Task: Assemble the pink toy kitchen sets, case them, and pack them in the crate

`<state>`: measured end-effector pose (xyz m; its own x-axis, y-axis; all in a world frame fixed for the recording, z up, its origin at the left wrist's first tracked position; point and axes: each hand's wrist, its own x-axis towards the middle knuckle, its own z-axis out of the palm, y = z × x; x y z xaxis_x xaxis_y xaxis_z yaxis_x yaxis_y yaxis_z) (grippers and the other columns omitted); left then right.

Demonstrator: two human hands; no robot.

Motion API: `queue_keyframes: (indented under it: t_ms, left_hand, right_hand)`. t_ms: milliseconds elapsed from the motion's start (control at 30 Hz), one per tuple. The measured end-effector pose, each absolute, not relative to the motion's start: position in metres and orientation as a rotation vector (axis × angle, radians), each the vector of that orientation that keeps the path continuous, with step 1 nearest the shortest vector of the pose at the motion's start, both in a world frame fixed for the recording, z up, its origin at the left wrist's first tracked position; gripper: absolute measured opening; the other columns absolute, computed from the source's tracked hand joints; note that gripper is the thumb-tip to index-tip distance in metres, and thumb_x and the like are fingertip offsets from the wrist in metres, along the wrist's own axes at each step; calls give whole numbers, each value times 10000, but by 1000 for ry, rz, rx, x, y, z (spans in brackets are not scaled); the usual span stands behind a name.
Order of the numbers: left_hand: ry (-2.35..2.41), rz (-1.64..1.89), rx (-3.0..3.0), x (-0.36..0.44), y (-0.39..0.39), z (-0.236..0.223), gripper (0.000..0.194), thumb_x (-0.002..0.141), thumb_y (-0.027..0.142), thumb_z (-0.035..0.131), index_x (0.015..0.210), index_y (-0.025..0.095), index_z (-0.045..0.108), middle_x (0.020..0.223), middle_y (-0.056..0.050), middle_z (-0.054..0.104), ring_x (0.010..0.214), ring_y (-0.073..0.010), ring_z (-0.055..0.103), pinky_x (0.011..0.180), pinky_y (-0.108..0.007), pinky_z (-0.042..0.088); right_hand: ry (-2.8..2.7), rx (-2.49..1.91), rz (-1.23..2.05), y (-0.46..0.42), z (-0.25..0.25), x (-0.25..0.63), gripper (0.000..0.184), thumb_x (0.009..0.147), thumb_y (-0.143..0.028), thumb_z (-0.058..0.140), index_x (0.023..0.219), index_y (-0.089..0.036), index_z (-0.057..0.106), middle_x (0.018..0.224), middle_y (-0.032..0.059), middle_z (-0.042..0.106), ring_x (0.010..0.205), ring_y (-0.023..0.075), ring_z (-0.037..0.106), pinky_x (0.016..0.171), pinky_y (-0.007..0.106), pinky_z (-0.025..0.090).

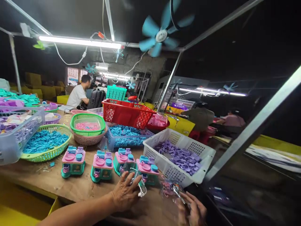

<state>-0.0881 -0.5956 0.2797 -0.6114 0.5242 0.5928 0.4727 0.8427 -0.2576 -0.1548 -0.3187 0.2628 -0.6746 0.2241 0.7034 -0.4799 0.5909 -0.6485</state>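
Observation:
My left hand (127,191) is at the front of the wooden table, its fingers curled over a crinkled clear plastic piece (142,187), possibly a bag. Just beyond those fingers stand pink-and-teal toy kitchen sets (147,168), several in a row. Each has a pink top with blue and purple parts. At the lower right, my right hand (192,209) is closed around a slim shiny tool (178,193), blurred, its kind unclear. Touching or close to its tip is a clear bag (167,187) with small pink parts inside.
A white crate (150,147) of purple parts stands behind my right hand. Farther back are a blue bin (113,141), a red basket (127,114) and a green basket (47,153) of blue parts. A metal post (254,125) slants up at right. Other people sit beyond.

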Motion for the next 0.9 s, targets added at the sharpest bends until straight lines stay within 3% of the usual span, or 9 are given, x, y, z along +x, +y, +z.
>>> queue_keyframes:
  t_ms: [167,300,467,733,900]
  left_hand:
    - [-2366,-69,-655,-88,-602,278,318,958,462,585,1134,223,699,1573,-128,474,1436,-375,407,1153,-604,354]
    - [-2315,-174,-496,-88,-608,291,222,974,296,559,1130,215,694,1503,-140,540,1415,-358,417,1127,-586,385]
    - [-2305,-182,-520,-92,-612,307,260,986,157,481,1147,187,682,1405,-135,623,1350,-315,475,1097,-522,421]
    - [-2246,-327,-477,-82,-617,312,157,959,205,528,1071,191,638,1373,-147,627,1359,-324,470,1098,-557,408]
    - [-2192,-382,-333,-69,-612,315,152,921,235,605,1060,204,550,1341,-151,629,1289,-311,524,1084,-532,430]
  right_hand:
    - [-1980,280,998,-329,270,-153,586,890,-716,490,937,-165,684,1105,174,605,1058,335,594,966,543,479]
    - [-1970,258,926,-331,270,-155,534,932,-656,485,940,-165,695,1102,157,613,1049,302,592,954,505,480]
    - [-1925,175,878,-335,276,-153,460,984,-568,468,960,-158,676,1109,150,594,1070,279,565,969,483,472]
    - [-1968,393,816,-350,297,-107,267,990,-418,516,1086,-198,634,1197,135,544,1169,275,529,1036,495,450]
    - [-2178,726,876,-387,300,-87,454,928,-475,633,1280,-194,578,1328,151,539,1260,299,493,1089,499,410]
